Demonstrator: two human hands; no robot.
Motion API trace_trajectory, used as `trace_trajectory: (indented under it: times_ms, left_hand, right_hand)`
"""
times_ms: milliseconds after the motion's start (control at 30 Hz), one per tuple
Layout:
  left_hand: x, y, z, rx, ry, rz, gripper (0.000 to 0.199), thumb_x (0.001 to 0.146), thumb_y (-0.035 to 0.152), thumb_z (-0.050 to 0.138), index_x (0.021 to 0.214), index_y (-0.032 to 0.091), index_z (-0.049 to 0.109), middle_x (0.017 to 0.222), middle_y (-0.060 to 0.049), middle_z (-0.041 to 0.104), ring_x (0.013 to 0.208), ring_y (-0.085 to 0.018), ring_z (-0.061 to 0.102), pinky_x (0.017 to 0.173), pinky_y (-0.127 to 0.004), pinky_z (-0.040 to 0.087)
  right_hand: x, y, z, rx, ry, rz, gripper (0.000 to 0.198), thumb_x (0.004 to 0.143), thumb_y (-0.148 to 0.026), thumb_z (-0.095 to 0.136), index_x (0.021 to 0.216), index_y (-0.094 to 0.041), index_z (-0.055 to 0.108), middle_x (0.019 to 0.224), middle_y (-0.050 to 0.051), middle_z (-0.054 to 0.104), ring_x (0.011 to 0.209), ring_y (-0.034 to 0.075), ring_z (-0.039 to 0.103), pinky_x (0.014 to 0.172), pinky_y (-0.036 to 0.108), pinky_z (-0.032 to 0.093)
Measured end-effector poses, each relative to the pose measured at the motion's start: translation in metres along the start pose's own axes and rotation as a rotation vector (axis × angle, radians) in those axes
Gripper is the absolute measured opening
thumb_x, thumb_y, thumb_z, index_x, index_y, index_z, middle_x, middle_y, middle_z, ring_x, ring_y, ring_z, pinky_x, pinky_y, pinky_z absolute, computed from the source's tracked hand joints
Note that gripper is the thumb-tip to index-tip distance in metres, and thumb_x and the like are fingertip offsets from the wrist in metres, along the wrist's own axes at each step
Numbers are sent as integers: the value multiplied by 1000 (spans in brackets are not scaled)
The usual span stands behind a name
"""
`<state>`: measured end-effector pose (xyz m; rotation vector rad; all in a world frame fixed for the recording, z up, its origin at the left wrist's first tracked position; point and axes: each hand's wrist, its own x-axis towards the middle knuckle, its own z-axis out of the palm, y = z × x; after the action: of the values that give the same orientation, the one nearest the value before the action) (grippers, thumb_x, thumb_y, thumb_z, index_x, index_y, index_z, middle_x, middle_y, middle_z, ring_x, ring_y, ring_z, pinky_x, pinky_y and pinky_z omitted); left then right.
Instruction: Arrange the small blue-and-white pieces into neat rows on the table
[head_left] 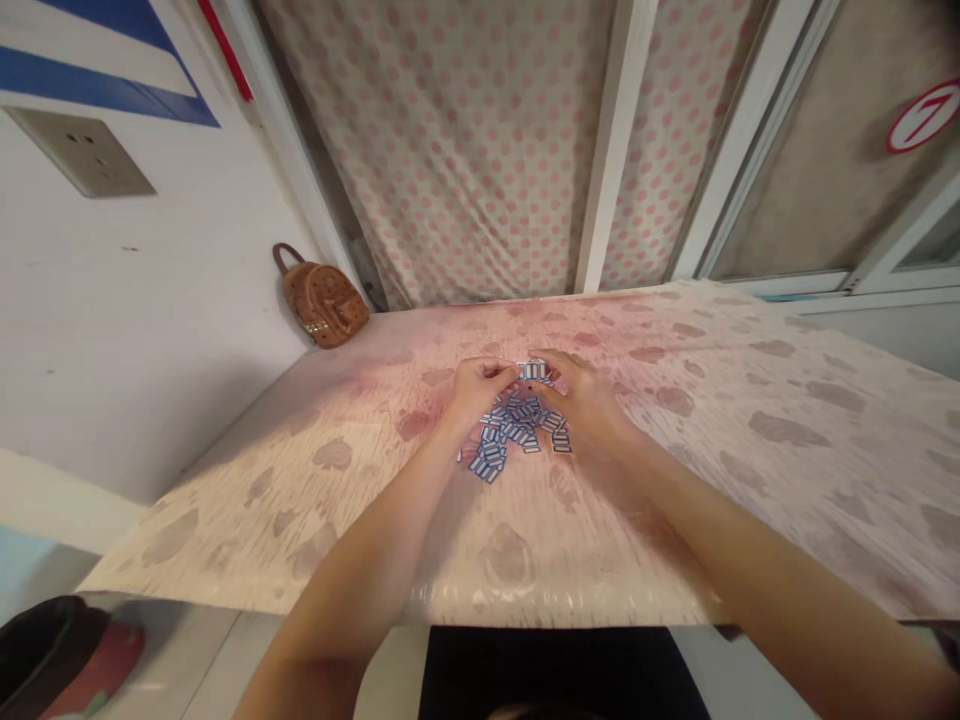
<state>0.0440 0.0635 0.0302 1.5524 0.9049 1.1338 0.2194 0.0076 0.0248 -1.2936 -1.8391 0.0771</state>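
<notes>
As left hand [477,388] and right hand [583,392] grasp striped cards [534,370] between them, just beyond the loose card pile [517,420], patterned worktop [510,560] beneath the pile, brown bag [328,303] beyond it, leftward.

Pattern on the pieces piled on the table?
Blue and white stripes on the pieces; best seen in the head view.

Card pile [517,430] lies on the table [750,500]. Just behind the pile, a held card [532,370] sits between left hand [474,388] and right hand [589,395]. Left-rear of pile: bag [327,303]. Far behind pile: curtain [465,150].
</notes>
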Motion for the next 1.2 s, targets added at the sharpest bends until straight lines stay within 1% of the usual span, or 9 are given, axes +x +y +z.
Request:
trace_trajectory:
  times_ms: [100, 167, 233, 367, 467, 633, 833, 967, 1200]
  left_hand:
    - [5, -3, -7, 61, 93, 32, 14, 75, 25, 69, 73, 13, 75, 67, -4, 72, 58, -13, 63, 56, -21, 47]
    - [8, -5, -11, 94, 138, 41, 13, 76, 24, 68, 73, 13, 75, 67, -4, 72, 59, -13, 64, 58, -21, 48]
    - [10, -6, -15, 120, 155, 43, 14, 77, 25, 67, 74, 14, 75, 67, -4, 72, 61, -13, 65, 59, -22, 49]
    - [10, -6, -15, 161, 152, 60, 15, 78, 25, 66, 75, 14, 76, 67, -4, 73, 62, -14, 66, 61, -22, 50]
    - [9, -5, -14, 177, 160, 52, 14, 78, 23, 66, 74, 14, 75, 67, -4, 73, 62, -14, 67, 61, -22, 50]
    - [9, -8, -14, 197, 153, 61, 15, 78, 24, 65, 74, 13, 76, 69, -5, 74, 64, -16, 68, 61, -23, 50]
    - [12, -15, -15, 239, 142, 90, 15, 77, 25, 66, 76, 14, 76, 73, -5, 75, 65, -15, 67, 60, -22, 48]
    - [10, -13, -14, 252, 139, 78, 15, 77, 25, 66, 75, 13, 76, 72, -5, 75, 64, -16, 66, 57, -21, 47]
    - [8, -13, -9, 224, 134, 62, 14, 77, 23, 66, 74, 13, 75, 69, -4, 73, 63, -15, 65, 56, -21, 46]
  right_hand:
    - [1, 9, -4, -47, -47, 167, 26, 84, -19, 56, 109, -19, 64, 95, 6, 70, 85, 20, 64, 76, 30, 47]
    - [1, 14, -8, -146, -194, 258, 10, 82, -19, 56, 85, -19, 66, 85, 5, 70, 78, 18, 63, 70, 28, 44]
    - [0, 16, -12, -225, -342, 333, 7, 79, -23, 61, 74, -20, 62, 78, 3, 69, 73, 17, 62, 65, 27, 41]
    - [-3, 12, -13, -298, -512, 363, 18, 71, -31, 73, 76, -20, 59, 80, 3, 68, 71, 18, 60, 59, 27, 36]
    - [-5, 9, -11, -269, -557, 338, 20, 70, -29, 73, 80, -20, 59, 80, 4, 67, 70, 18, 60, 58, 27, 35]
    - [-4, 12, -9, -196, -484, 306, 5, 75, -15, 63, 76, -19, 60, 70, 2, 64, 65, 15, 57, 58, 25, 34]
    - [-2, 22, -7, -109, -365, 249, 21, 77, -11, 50, 76, -19, 69, 73, 2, 68, 65, 14, 58, 61, 25, 37]
    - [2, 27, -10, -66, -207, 234, 16, 76, -16, 55, 70, -19, 70, 77, 4, 70, 70, 16, 60, 63, 26, 41]
    - [11, 21, -13, 481, 22, 469, 4, 73, -24, 58, 73, -20, 60, 66, 1, 67, 58, 15, 61, 60, 29, 50]
